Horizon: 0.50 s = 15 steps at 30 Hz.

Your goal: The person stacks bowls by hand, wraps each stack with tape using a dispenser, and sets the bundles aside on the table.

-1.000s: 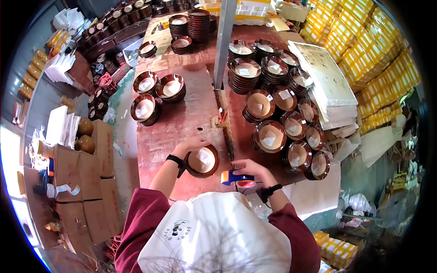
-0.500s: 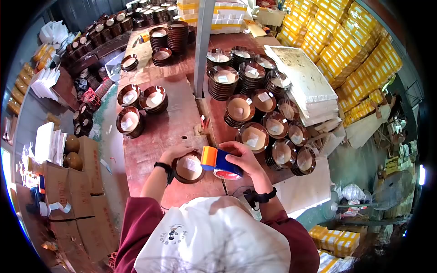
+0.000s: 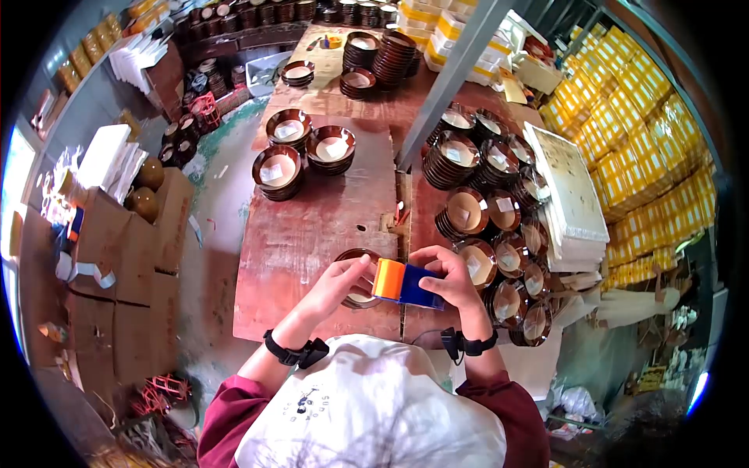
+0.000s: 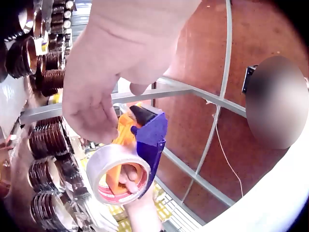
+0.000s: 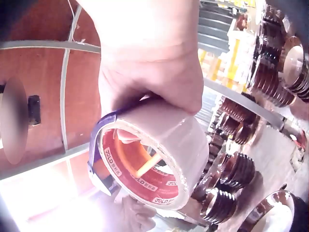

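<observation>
In my right hand [image 3: 454,279] I hold a blue and orange tape dispenser [image 3: 420,288], carried above the near part of the table. Its wide clear tape roll [image 5: 166,126] has a red printed core, and some of my right fingers show through the core in the left wrist view. My left hand [image 3: 334,290] is at the dispenser's orange end, its bent fingers [image 4: 96,123] close to the roll and the thumb apart from them. Under both, a brown glazed bowl [image 3: 355,253] with a pale inside sits on the table, largely hidden by the left hand and the dispenser.
Stacked brown bowls [image 3: 331,148] with paper slips stand left of a grey post [image 3: 449,90]; more stacks [image 3: 466,210] crowd the right side. White foam sheets [image 3: 573,187] lie beyond these. The red-brown table [image 3: 312,226] has a gap down its middle. Cardboard boxes [image 3: 140,265] stand at left.
My right hand has lifted the dispenser and swung it left over the bowl, its orange end turned left. My left hand has left the bowl's far rim and come to the dispenser.
</observation>
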### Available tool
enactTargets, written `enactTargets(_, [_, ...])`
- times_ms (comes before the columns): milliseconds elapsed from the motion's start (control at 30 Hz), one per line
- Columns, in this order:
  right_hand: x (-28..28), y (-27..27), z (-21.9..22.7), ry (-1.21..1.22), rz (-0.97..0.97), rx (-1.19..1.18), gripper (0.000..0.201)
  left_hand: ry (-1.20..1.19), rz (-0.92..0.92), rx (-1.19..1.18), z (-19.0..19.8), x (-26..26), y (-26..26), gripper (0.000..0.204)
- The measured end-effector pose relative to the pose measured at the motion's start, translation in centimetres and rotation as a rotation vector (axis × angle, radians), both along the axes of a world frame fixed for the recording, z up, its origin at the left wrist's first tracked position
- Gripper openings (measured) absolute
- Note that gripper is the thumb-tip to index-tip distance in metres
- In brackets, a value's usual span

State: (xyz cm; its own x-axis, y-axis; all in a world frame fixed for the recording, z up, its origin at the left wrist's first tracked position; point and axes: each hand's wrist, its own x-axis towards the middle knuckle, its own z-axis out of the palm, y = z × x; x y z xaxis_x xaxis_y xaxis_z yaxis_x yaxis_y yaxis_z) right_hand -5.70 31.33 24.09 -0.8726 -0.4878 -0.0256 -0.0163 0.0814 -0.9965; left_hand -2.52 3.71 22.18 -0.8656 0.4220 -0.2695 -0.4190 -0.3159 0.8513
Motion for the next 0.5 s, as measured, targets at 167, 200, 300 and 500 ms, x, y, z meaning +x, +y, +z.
enactTargets(167, [-0.7, -1.9, 0.6, 0.039, 0.038, 0.103, 0.057, 0.101, 0.165, 0.017, -1.5, 0.1, -1.0, 0.021])
enactTargets(200, [-0.8, -2.2, 0.6, 0.056, 0.049, 0.127, 0.056, 0.131, 0.199, -0.050, -1.9, 0.1, -1.0, 0.019])
enactTargets(300, [-1.6, -2.8, 1.3, 0.020, 0.097, 0.227, 0.054, 0.182, 0.325, -0.239, -2.5, -0.3, -1.0, 0.012])
enactTargets(500, [-4.5, -6.6, 3.8, 0.128, 0.264, 0.512, 0.045, 0.129, 0.462, -0.190, -7.5, -1.8, -5.6, 0.014])
